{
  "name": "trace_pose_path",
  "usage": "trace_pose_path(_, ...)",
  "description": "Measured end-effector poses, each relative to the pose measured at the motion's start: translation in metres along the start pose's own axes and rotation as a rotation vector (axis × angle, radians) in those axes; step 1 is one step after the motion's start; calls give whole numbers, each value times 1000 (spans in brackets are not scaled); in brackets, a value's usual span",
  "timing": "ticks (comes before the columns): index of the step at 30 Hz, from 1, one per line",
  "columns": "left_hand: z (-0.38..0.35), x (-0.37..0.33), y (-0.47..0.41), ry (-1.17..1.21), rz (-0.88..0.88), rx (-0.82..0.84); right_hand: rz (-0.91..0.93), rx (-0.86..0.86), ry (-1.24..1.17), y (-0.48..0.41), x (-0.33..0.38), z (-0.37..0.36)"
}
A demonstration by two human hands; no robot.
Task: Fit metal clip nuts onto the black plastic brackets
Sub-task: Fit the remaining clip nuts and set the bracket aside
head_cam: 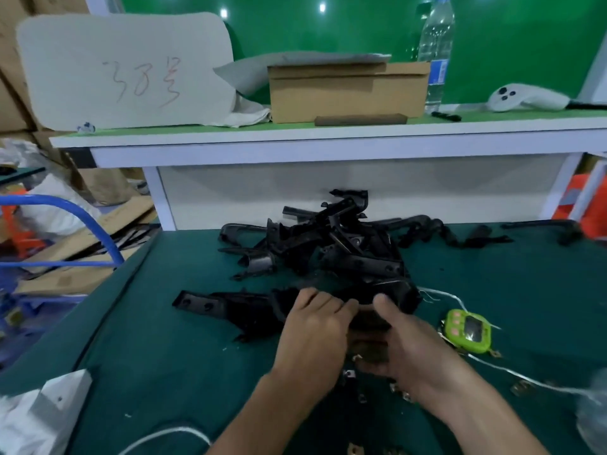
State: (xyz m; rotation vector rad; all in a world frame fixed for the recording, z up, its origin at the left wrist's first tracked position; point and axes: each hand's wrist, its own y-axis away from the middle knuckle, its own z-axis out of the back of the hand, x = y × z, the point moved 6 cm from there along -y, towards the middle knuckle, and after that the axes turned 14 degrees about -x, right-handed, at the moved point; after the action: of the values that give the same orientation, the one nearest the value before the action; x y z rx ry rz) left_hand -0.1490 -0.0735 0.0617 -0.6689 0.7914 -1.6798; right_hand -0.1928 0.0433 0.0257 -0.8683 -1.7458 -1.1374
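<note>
Head view, near to far. Found loose clip nuts (398, 388) scattered on the green mat (164, 356) at 6 o'clock, under and just beside the wrists; counted at least seven, exact figure lost to blur. Found the left hand (312, 326) near centre, fingers curled over the near edge of the held bracket (399, 295). Found the right hand (405, 349) at 5 o'clock, thumb pressed against the same bracket, other fingers cupped underneath and hidden. Cannot tell whether a nut sits pinched between the palms; only a brown blur there. Noted one green timer (468, 330) at 4 o'clock, just beside the right hand. Beyond the hands, toward 12 o'clock, logged one tangled pile of brackets (328, 244) touching the held bracket, too interlocked for a firm count, more than ten by estimate. Logged a few stray brackets (427, 228) along the mat's far edge toward 2 o'clock. Saw no bracket plainly carrying a nut and no separate finished stack. Judged one fitting in hand and the bulk of the pile outstanding. Farthest, on the white shelf (230, 139) at 12 o'clock: one cardboard box (328, 96), one water bottle (437, 44), one white controller (525, 98), one hand-lettered card (82, 77).
</note>
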Motion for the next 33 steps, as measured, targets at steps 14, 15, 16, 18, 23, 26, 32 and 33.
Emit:
trace_pose_path(14, 7, -32, 40, 507, 639, -61, 228, -415, -209, 30, -11, 98)
trace_pose_path(15, 6, -30, 44, 526, 719, -54, 232, -439, -220, 29, -13, 96)
trace_pose_path(16, 4, -28, 47, 515, 770, -47, 232, -457, -236, 27, -14, 95)
trace_pose_path(18, -1, -24, 52, 540, 862, -51, 235, -458, -257, 24, -14, 96)
trace_pose_path(23, -15, -35, 57, 824, 1027, 13, 302, -312, -275, 33, -21, 74)
trace_pose_path(26, -13, -51, 52, 901, 925, 65, 303, -423, -311, 40, -28, 63)
trace_pose_path(32, 1, -8, 55, 369, 835, 156, 233, -601, -594, 31, -23, 105)
trace_pose_path(33, -2, -8, 55, 320, 764, 258, 215, -592, -627, 30, -23, 108)
